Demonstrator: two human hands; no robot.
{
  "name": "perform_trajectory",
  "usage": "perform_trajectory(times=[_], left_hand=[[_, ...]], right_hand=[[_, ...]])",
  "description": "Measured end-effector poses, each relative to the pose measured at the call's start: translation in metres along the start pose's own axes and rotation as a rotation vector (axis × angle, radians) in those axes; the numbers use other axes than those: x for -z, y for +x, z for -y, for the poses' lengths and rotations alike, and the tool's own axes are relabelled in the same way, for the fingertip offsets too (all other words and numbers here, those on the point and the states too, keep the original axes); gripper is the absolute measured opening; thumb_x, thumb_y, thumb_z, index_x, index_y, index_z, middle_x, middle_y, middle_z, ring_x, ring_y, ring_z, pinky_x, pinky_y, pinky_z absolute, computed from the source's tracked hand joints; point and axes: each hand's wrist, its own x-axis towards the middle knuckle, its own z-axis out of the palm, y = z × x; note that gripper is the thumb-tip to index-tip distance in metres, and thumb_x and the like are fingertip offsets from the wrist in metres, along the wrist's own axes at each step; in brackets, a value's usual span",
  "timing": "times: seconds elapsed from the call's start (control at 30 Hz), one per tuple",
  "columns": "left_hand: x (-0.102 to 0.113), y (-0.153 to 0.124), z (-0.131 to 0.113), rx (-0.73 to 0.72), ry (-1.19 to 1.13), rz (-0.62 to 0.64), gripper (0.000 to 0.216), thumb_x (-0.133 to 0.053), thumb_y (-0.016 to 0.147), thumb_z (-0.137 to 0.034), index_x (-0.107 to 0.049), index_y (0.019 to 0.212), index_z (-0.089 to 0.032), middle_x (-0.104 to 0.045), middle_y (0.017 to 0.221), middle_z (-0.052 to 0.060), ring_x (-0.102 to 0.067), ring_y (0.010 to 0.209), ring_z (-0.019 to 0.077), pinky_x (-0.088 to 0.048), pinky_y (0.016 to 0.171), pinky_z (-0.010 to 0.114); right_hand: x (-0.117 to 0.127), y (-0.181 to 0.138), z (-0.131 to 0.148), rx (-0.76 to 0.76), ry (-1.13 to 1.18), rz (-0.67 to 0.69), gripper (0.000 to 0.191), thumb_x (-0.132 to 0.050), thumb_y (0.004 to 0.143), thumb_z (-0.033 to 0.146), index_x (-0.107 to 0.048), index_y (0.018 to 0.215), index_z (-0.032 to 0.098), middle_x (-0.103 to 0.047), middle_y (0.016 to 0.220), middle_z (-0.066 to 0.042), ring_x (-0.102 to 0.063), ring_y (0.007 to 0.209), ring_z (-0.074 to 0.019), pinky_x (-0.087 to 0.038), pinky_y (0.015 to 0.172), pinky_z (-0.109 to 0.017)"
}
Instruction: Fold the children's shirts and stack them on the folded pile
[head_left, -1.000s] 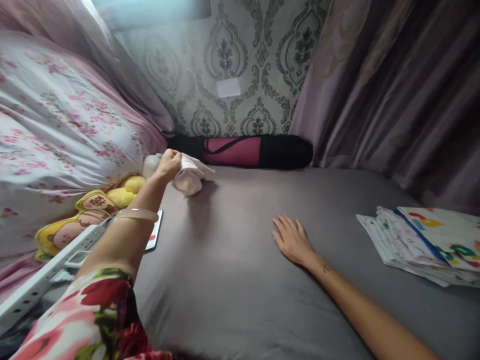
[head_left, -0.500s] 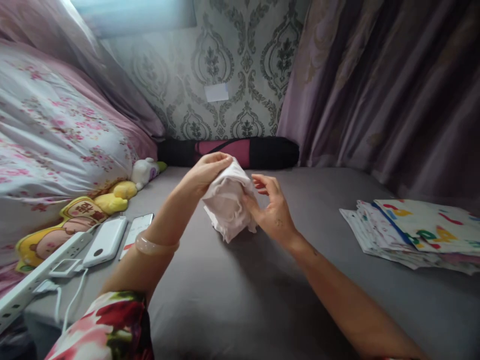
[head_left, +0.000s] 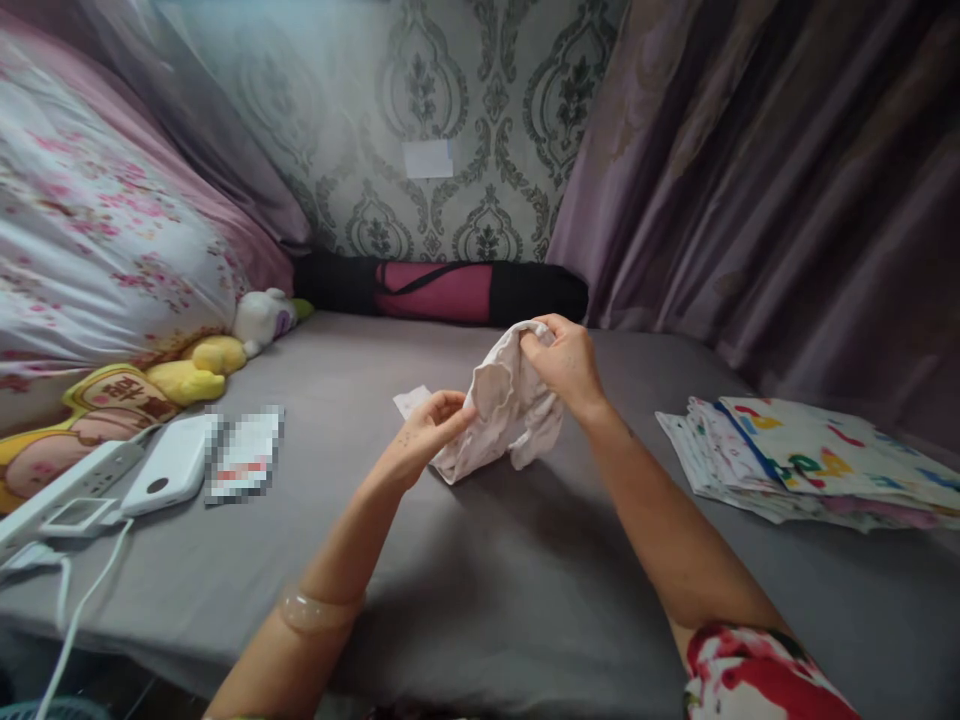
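A pale pinkish-white cloth garment (head_left: 487, 430) hangs bunched between my hands, just over the grey bed surface; its exact kind is not clear. My right hand (head_left: 566, 365) pinches its upper edge, fingers partly hidden behind the fabric. Lower down on the near left, my left hand (head_left: 427, 435) grips the side of the same garment between thumb and fingers. A pale corner of cloth sticks out past the left hand onto the sheet. Folds and a wavy edge show in the middle of the fabric.
On the right lies a stack of folded printed cloths (head_left: 810, 460). To the left are a white power bank (head_left: 169, 465), a pixelated flat item (head_left: 246, 455), a power strip (head_left: 82, 475) with cables and plush toys (head_left: 187, 375). A black-and-pink long bag (head_left: 442, 290) rests against the wall.
My right hand has risen and closed on the garment's top edge. My left hand has moved from the top down to its left side. The garment has turned and spread wider.
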Motion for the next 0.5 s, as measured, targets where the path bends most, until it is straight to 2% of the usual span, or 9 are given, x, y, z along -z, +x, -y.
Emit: perform_trajectory(times=[0.1, 0.27, 0.37, 0.5], left_hand=[[-0.002, -0.005, 0.011, -0.058, 0.172, -0.008, 0.045, -0.075, 0.071, -0.045, -0.058, 0.104, -0.02, -0.064, 0.106, 0.007, -0.061, 0.099, 0.0213, -0.048, 0.083, 0.031], [-0.006, -0.003, 0.032, -0.24, 0.44, -0.234, 0.039, -0.07, 0.075, -0.036, -0.056, 0.109, -0.025, -0.054, 0.117, 0.007, -0.056, 0.105, 0.0217, -0.049, 0.083, 0.032], [-0.008, 0.0, 0.035, -0.317, 0.523, -0.319, 0.021, -0.064, 0.081, -0.033, -0.06, 0.1, -0.024, -0.055, 0.107, 0.006, -0.057, 0.094, 0.0187, -0.048, 0.082, 0.032], [-0.009, 0.002, 0.029, -0.385, 0.566, -0.322, 0.011, -0.057, 0.086, -0.032, -0.063, 0.089, -0.023, -0.06, 0.099, 0.005, -0.058, 0.09, 0.0185, -0.047, 0.084, 0.032]], right_hand=[[0.008, 0.007, -0.001, 0.024, -0.016, -0.003, 0.02, -0.057, 0.075, 0.031, -0.071, 0.083, 0.019, -0.07, 0.074, -0.003, -0.061, 0.069, -0.0182, -0.046, 0.066, -0.029], [0.024, 0.011, -0.002, 0.039, -0.007, 0.0, 0.022, -0.055, 0.074, 0.025, -0.072, 0.086, 0.018, -0.07, 0.079, -0.003, -0.063, 0.077, -0.0194, -0.049, 0.073, -0.032], [0.035, 0.009, -0.005, 0.043, 0.003, 0.024, 0.024, -0.055, 0.073, 0.022, -0.073, 0.089, 0.019, -0.071, 0.084, -0.003, -0.064, 0.08, -0.0197, -0.049, 0.077, -0.034], [0.048, 0.003, -0.014, -0.004, 0.019, 0.072, 0.027, -0.058, 0.073, 0.024, -0.074, 0.094, 0.019, -0.072, 0.084, -0.002, -0.064, 0.078, -0.0196, -0.05, 0.076, -0.034]])
